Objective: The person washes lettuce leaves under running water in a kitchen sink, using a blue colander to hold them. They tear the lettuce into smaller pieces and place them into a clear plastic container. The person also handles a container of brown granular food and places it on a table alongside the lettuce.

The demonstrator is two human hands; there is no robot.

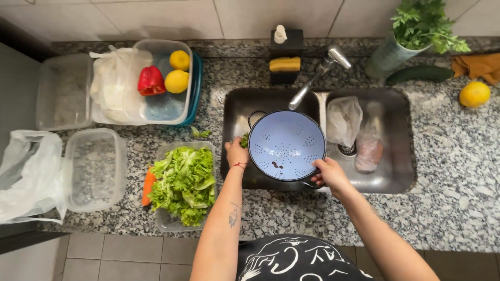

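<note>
Head view: lettuce (183,183) left of sink (401,179), tap (319,73) over colander (286,145) (pale blue); right hand (329,173) clamped on its handle, left hand (236,153) pinching greens (244,140).

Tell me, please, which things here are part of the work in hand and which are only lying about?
In hand:
right hand on the blue colander
left hand with a bit of green leaf
lettuce
sink

Lying about:
red pepper
cucumber
sponge
potted herb
</note>
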